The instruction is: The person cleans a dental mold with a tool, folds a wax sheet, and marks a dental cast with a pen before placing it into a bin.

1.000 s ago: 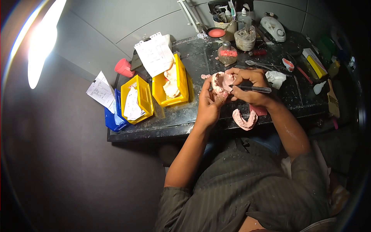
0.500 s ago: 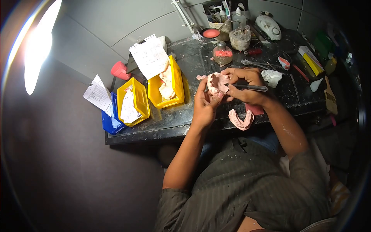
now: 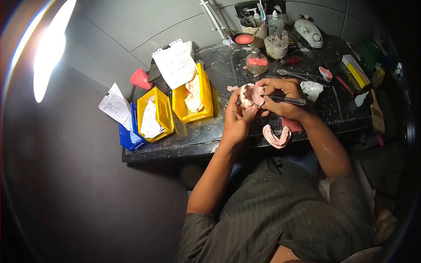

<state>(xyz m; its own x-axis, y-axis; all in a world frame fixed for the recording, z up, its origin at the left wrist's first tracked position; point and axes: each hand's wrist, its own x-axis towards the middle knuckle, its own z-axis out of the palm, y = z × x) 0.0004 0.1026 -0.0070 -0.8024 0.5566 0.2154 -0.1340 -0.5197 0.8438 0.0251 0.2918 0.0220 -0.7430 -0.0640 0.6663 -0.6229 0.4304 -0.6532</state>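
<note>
My left hand (image 3: 237,124) is closed round a pale pink dental cast (image 3: 247,97), its toothed arch tilted up towards me. In my right hand (image 3: 287,90) is a dark, pen-like tool (image 3: 290,101) with a shiny handle. Its working end points at the cast's right side; fingers hide whether it touches. My right fingers also rest against the cast's edge. Below the hands, a second horseshoe-shaped dental cast (image 3: 276,137) lies near the bench's front edge. Beside it is a flat pink sheet (image 3: 293,124).
Yellow bins (image 3: 208,97) with casts and papers stand left on the black bench (image 3: 175,149), beside a blue bin (image 3: 127,141) and pink cup (image 3: 140,79). A glass burner-like jar (image 3: 256,65) stands behind my hands. Metal instruments (image 3: 291,73) and crumpled tissue (image 3: 312,90) lie to the right.
The whole view has shifted slightly, so the scene sits a little further right. Both hands keep nearly the same hold on the cast and tool.
</note>
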